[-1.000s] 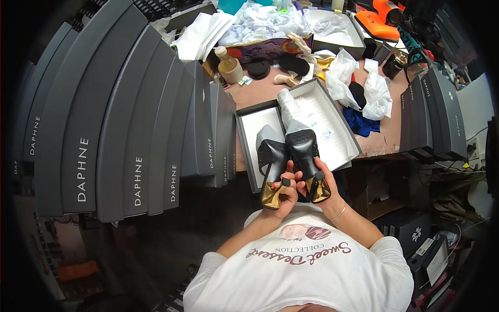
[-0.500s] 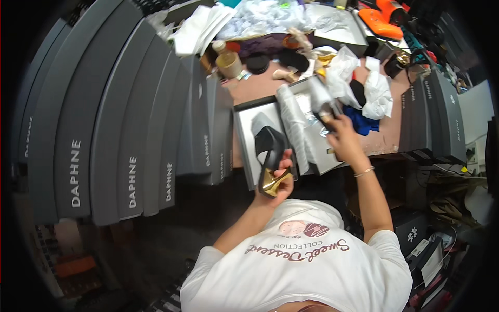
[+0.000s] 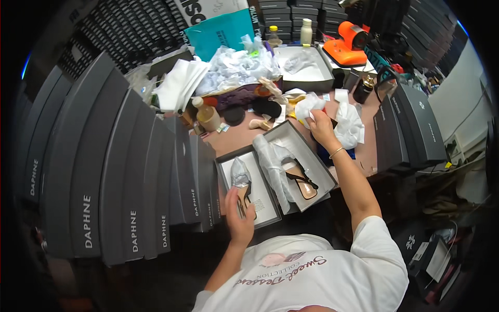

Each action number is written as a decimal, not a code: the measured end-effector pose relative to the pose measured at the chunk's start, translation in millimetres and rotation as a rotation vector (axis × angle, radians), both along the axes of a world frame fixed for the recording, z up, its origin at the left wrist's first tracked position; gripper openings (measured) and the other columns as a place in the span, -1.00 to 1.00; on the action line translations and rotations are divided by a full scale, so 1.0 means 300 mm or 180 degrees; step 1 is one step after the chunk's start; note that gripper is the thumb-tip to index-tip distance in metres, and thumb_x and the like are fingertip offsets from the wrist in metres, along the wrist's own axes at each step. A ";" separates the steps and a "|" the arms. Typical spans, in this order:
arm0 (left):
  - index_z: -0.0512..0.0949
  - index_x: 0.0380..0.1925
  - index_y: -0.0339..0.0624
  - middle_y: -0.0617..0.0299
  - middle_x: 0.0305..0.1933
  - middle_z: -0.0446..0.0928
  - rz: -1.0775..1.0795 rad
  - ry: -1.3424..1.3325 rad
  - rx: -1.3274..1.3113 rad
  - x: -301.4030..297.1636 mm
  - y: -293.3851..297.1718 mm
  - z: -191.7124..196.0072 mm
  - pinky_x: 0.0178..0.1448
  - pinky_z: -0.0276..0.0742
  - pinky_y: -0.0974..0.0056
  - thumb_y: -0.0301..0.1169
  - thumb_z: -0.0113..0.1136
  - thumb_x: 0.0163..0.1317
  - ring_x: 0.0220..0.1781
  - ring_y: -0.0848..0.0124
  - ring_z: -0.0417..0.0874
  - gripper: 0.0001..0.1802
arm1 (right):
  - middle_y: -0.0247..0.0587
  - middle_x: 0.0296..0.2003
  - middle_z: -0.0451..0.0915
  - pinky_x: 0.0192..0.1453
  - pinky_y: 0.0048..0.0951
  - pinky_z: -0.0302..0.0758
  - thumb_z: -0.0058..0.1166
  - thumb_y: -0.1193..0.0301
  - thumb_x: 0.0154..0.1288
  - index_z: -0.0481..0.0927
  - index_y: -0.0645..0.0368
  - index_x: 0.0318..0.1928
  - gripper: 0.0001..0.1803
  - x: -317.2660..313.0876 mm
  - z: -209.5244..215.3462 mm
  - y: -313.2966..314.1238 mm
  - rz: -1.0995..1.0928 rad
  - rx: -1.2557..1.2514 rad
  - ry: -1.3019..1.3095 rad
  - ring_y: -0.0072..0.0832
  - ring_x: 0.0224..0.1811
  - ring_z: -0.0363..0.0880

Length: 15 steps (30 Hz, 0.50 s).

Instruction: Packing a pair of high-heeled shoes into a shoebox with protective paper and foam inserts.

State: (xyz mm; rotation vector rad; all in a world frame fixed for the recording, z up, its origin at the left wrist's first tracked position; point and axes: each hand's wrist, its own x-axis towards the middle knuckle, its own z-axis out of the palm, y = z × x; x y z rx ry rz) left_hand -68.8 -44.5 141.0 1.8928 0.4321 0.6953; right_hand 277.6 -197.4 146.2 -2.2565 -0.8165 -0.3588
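A slingback shoe, its toe stuffed with or covered by crumpled pale tissue, lies in the shallow left half of a grey shoe box. Around its rear part are the fingers and thumb of my left hand. The matching black-strapped shoe rests in the deeper half, insole up, apart from both hands. White wrapping paper drapes over the walls between the halves. Beyond the box, my right hand is closed on a crumpled white wad that looks like tissue or cloth.
Grey shoe boxes stand in a row at left, more at right. Behind are a bottle, round black tins, a tissue heap, an open box and an orange device. Crumpled white paper lies right.
My left hand has lowered the shoe into the left box half. My right hand has let go of the other shoe and moved away to the white wad. The view has shifted.
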 end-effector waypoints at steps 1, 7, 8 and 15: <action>0.12 0.32 -0.37 -0.07 0.39 0.10 -0.0157 -0.0119 -0.0101 0.042 -0.023 0.044 0.42 0.13 0.14 -0.43 0.24 0.16 0.40 0.13 0.19 -0.24 | 0.03 -0.31 0.58 -0.16 -0.17 0.42 0.14 0.37 0.18 0.57 0.28 -0.33 -0.80 -0.068 0.070 0.053 0.0261 0.0523 0.0157 -0.06 -0.15 0.54; 0.20 0.30 -0.22 0.12 0.18 0.38 -0.0682 -0.0849 -0.2549 0.230 -0.017 0.114 0.28 0.27 0.26 -0.21 0.24 0.27 0.28 0.33 0.36 -0.31 | -0.05 -0.65 0.47 -0.43 -0.27 0.34 -0.22 0.06 0.48 0.56 0.37 -0.44 -0.41 -0.573 0.256 0.202 0.2305 0.0876 0.1926 -0.44 -0.59 0.35; 0.35 0.20 -0.29 0.17 0.04 0.51 -0.0611 -0.0987 -0.2125 0.220 -0.023 0.112 0.10 0.42 0.34 -0.35 0.13 0.34 0.04 0.43 0.54 -0.53 | -0.10 -0.66 0.45 -0.44 -0.30 0.34 -0.24 0.06 0.48 0.53 0.37 -0.47 -0.39 -0.603 0.221 0.186 0.2099 0.1058 0.1987 -0.45 -0.59 0.34; 0.52 -0.01 -0.37 0.11 -0.21 0.60 0.0325 0.0089 0.0572 -0.069 0.059 -0.011 -0.05 0.54 0.37 -0.71 -0.14 0.20 -0.17 0.41 0.62 -0.62 | -0.56 -0.68 0.24 -0.59 -0.53 0.13 -0.21 -0.08 0.44 0.37 0.17 -0.65 -0.35 -0.677 0.156 0.050 0.1376 0.0980 0.3032 -0.71 -0.61 0.15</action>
